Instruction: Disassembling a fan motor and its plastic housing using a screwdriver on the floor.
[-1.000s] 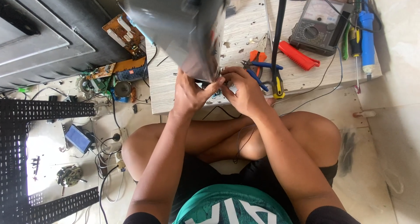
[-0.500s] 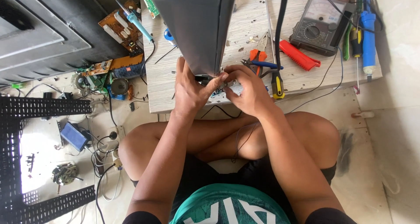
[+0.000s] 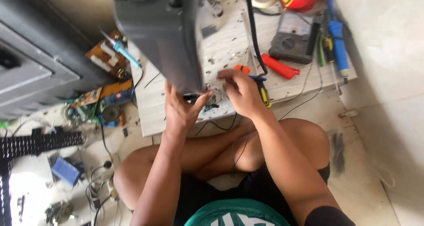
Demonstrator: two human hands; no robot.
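- Big grey device housing (image 3: pixel 163 36) stands tilted on the low pale wooden board (image 3: pixel 229 45), its lower corner down at the board's near edge, right between both hands.
- Dark grey cabinet (image 3: pixel 31 71) lies on the floor to the left, well apart from the board.
- Person sits cross-legged on the floor, knees under the board's near edge.
- Left hand (image 3: pixel 181 111) presses against the housing's lower corner, fingers half curled around a small dark part there; can't tell exactly what the part is.
- Right hand (image 3: pixel 240 91) sits just right of that corner, fingers pinched narrow on something tiny; item itself too small to make out.
- Small circuit board (image 3: pixel 212 109) lies at the board's edge under and between the two hands, with thin black wires running down over the legs.
- Grey multimeter (image 3: pixel 293 43) lies on the board's right side, near a red flat tool (image 3: pixel 279 66).
- Blue-handled soldering iron (image 3: pixel 337 36) lies along the board's right edge.
- Yellow-handled screwdriver (image 3: pixel 264 93) lies just beside the right hand, partly under it.
- Brown circuit board (image 3: pixel 104 56) with another blue-handled tool (image 3: pixel 123 51) across it sits on the floor, left of the wooden board.
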